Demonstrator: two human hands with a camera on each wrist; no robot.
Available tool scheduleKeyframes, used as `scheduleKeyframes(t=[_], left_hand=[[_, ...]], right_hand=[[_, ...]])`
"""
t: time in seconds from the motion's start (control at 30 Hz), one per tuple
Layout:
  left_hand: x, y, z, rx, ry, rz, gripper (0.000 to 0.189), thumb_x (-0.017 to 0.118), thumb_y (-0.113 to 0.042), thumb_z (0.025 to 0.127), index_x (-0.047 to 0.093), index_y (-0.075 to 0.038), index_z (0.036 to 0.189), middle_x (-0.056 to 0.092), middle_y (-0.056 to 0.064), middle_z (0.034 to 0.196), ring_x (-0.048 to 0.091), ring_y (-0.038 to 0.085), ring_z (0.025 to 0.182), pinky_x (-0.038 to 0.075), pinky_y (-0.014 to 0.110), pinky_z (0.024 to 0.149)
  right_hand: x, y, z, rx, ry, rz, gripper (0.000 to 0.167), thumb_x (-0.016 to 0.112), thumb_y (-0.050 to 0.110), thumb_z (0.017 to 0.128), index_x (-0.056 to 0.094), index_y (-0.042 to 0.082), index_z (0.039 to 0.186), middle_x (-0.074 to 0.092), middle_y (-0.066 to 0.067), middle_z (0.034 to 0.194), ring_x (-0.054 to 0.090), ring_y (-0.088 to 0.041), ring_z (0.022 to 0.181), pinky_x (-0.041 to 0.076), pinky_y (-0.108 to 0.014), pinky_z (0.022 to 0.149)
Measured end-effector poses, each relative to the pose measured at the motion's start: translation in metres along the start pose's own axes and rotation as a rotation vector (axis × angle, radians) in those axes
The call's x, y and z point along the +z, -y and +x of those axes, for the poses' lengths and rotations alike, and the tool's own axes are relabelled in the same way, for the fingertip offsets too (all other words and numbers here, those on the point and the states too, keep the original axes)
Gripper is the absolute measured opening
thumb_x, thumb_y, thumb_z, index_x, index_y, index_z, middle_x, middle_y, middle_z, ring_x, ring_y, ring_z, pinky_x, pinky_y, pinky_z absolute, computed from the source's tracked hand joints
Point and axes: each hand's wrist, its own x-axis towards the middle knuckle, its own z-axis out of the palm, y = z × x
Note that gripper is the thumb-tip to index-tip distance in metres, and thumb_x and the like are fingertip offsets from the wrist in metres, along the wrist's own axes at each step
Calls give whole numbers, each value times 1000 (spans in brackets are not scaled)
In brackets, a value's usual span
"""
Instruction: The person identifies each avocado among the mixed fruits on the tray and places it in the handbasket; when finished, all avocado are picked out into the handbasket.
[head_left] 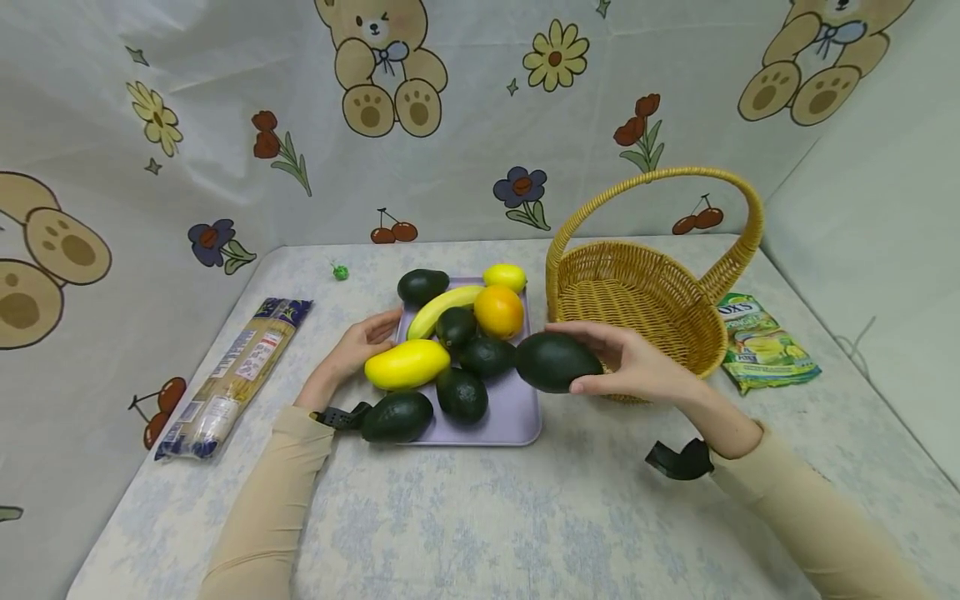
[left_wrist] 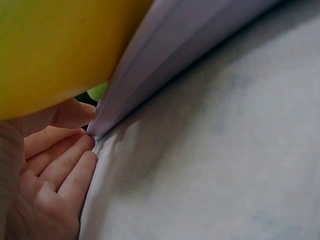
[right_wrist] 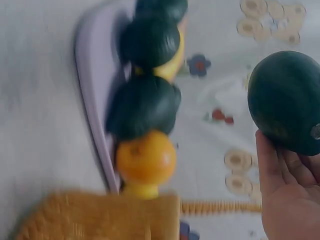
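My right hand (head_left: 633,367) grips a dark green avocado (head_left: 557,362) in the air between the tray and the basket. In the right wrist view the same avocado (right_wrist: 287,102) sits in the fingers, well above the table. My left hand (head_left: 360,346) holds the left rim of a lilac tray (head_left: 517,417), pinching its edge in the left wrist view. A yellow mango (head_left: 407,364) lies beside that hand. Several avocados (head_left: 462,395), a banana (head_left: 444,310), an orange (head_left: 498,312) and a lemon (head_left: 505,277) lie heaped on the tray.
A wicker basket (head_left: 633,283) with a tall handle stands right of the tray. Behind its right side lies a green and yellow packet (head_left: 767,343). At the left lies a pack of dry noodles (head_left: 236,379). A small green object (head_left: 341,272) sits near the back.
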Motion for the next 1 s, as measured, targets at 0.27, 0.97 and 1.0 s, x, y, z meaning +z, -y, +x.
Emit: scheduleKeyframes(t=[0.27, 0.97, 1.0], left_hand=[[0, 0, -1, 6, -12, 8, 52, 47, 6, 95, 30, 7, 144, 29, 24, 148, 29, 35, 135, 26, 43, 110], [4, -17, -5, 1, 8, -5, 52, 45, 10, 94, 26, 12, 142, 26, 29, 147, 27, 40, 135, 26, 45, 110], [3, -13, -4, 6, 6, 0, 52, 46, 9, 94, 27, 11, 143, 27, 28, 147, 27, 39, 135, 26, 45, 110]], right_hand=[[-43, -14, -12, 35, -99, -52, 64, 69, -3, 82, 44, 5, 140, 48, -7, 136, 52, -16, 115, 49, -23, 90], [-79, -68, -24, 311, 40, -230, 62, 71, 20, 85, 45, 13, 141, 49, -11, 135, 53, -24, 107, 51, -29, 80], [-79, -68, -24, 310, 48, -224, 62, 71, 19, 85, 45, 12, 141, 49, -12, 135, 52, -25, 106, 51, -30, 80]])
